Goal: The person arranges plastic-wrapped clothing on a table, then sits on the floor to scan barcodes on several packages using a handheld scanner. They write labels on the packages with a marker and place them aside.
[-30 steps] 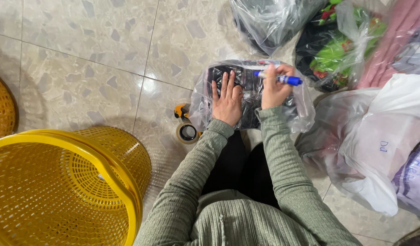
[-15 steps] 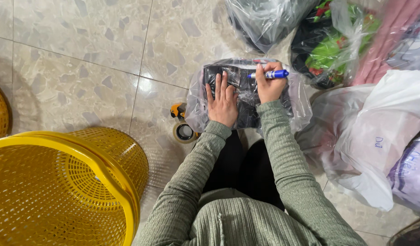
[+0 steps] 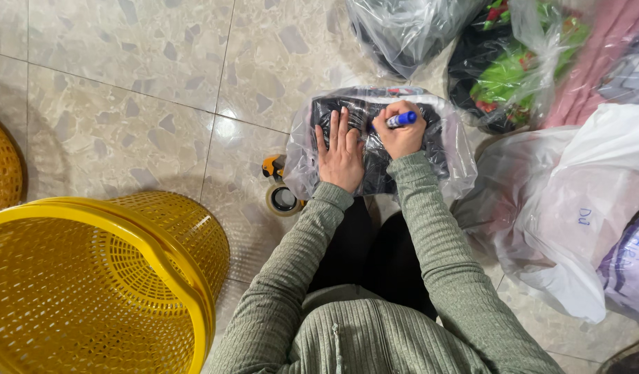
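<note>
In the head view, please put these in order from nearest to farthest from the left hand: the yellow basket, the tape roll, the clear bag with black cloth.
1. Clear bag with black cloth: directly under the left hand, touching it.
2. Tape roll: on the floor, just left of the bag.
3. Yellow basket: far left, lower corner.

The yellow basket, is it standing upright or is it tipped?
Tipped. The yellow basket leans on the tiled floor, its open rim raised and facing the camera, with the mesh inside showing.
</note>
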